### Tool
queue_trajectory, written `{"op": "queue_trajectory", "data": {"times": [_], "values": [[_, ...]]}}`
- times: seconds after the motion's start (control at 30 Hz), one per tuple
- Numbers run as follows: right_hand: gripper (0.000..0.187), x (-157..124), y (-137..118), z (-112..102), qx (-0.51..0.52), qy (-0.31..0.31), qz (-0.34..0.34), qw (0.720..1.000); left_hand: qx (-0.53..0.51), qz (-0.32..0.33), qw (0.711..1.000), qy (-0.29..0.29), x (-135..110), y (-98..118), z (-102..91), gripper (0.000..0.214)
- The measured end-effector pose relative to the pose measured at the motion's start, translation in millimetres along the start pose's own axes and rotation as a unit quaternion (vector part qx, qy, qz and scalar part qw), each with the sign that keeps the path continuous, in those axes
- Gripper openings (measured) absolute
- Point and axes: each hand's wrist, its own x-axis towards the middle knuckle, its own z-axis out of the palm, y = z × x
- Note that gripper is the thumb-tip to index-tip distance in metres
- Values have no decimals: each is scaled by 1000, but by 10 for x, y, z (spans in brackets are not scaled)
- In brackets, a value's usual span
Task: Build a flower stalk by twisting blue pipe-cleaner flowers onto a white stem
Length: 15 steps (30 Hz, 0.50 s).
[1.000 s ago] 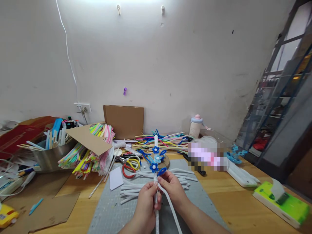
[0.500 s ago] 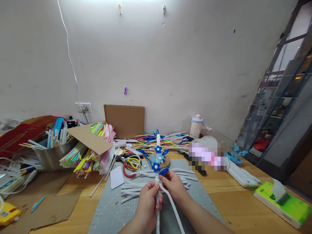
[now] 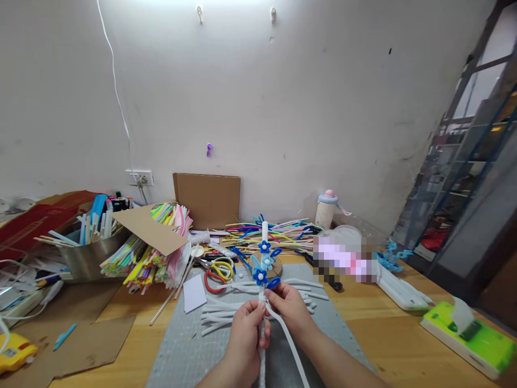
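My left hand (image 3: pixel 245 337) is closed around a white fuzzy-wrapped stick (image 3: pixel 262 360) that stands upright over a grey cutting mat (image 3: pixel 181 345). Three small blue pipe-cleaner flowers (image 3: pixel 263 262) are fixed to the stick above my fingers. My right hand (image 3: pixel 291 310) pinches a loose white pipe cleaner (image 3: pixel 293 345) against the stick just under the lowest flower; its free end trails down to the lower right. Several cut white pipe-cleaner pieces (image 3: pixel 216 315) lie on the mat beyond my hands.
Scissors with red and yellow handles (image 3: pixel 216 272) lie behind the mat. A heap of coloured pipe cleaners (image 3: pixel 278 233), a cardboard box (image 3: pixel 207 199), a metal bowl of sticks (image 3: pixel 86 250), a bottle (image 3: pixel 325 209), a green case (image 3: pixel 468 337) and a yellow toy (image 3: pixel 14 353) crowd the wooden table.
My view has drifted slightly, so everything sits a little to the right. Both hands keep their hold on the stick and the white pipe cleaner, shifting only slightly.
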Motion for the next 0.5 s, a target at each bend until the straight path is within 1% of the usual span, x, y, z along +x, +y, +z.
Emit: {"op": "queue_trajectory", "data": {"times": [0.1, 0.2, 0.37, 0.43, 0.5], "values": [[37, -24, -58, 14, 11, -1, 11, 1000, 8, 8, 1000, -7, -28, 6, 18, 28], [39, -34, -92, 18, 17, -8, 19, 1000, 33, 33, 999, 0, -63, 11, 45, 30], [40, -53, -120, 30, 5, -1, 2, 1000, 74, 63, 995, 23, -78, 6, 61, 31], [40, -53, -115, 35, 5, -2, 6, 1000, 69, 62, 995, 21, -68, 6, 55, 29], [39, -42, -91, 36, 6, 5, 8, 1000, 50, 41, 998, 7, -52, 13, 47, 27]]}}
